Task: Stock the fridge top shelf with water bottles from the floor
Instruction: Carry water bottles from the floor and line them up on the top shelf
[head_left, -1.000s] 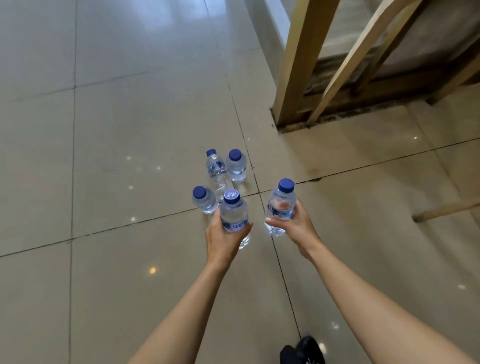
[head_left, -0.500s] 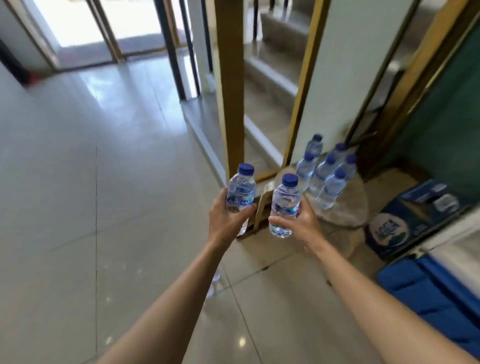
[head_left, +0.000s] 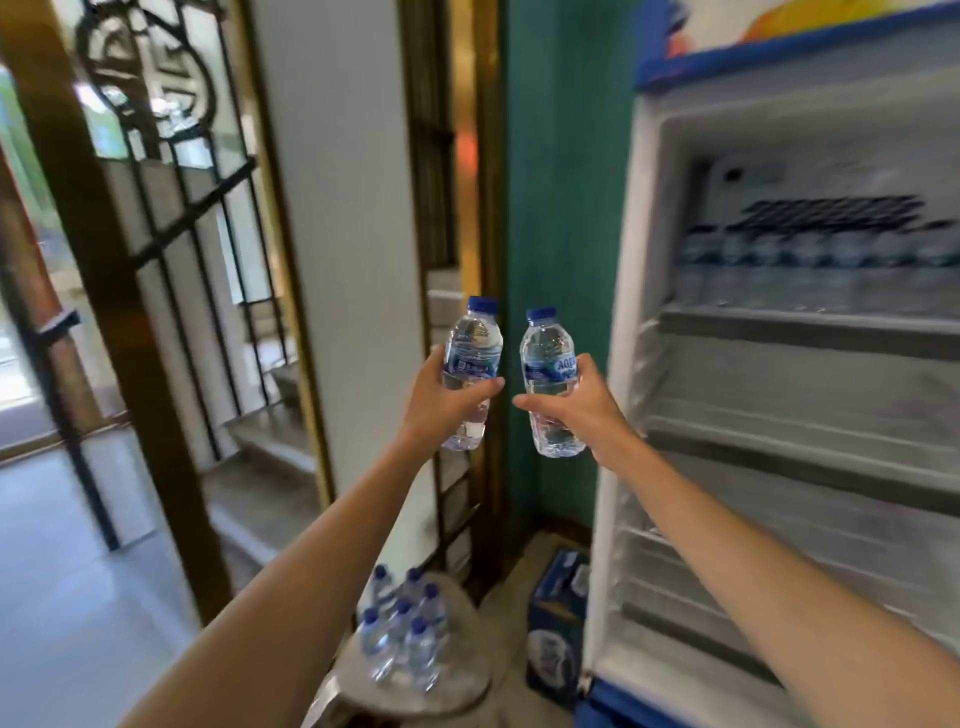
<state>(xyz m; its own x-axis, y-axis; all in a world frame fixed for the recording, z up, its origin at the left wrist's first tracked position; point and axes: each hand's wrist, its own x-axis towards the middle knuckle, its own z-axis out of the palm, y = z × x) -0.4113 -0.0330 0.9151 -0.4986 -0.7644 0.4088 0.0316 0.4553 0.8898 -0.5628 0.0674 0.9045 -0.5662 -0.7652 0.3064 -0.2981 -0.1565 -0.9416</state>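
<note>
The left hand (head_left: 441, 402) grips a clear, ribbed plastic water bottle (head_left: 472, 353) with a blue cap and label, fingers curled round its middle; the right hand (head_left: 576, 402) grips a second bottle (head_left: 548, 364) likewise, both upright and raised just left of the open fridge (head_left: 618, 415). On the top shelf (head_left: 779, 332) stands a row of bottles (head_left: 810, 260), blurred past counting. Lower down, more blue-capped bottles (head_left: 405, 629) cluster on a round, stone-like stool (head_left: 467, 691), its near edge cut off, beside a blue carton (head_left: 558, 608).

Water bottle (head_left: 549, 358) in my right hand (head_left: 576, 410): blue label reads "AQU", remainder hidden. I read nothing else.
</note>
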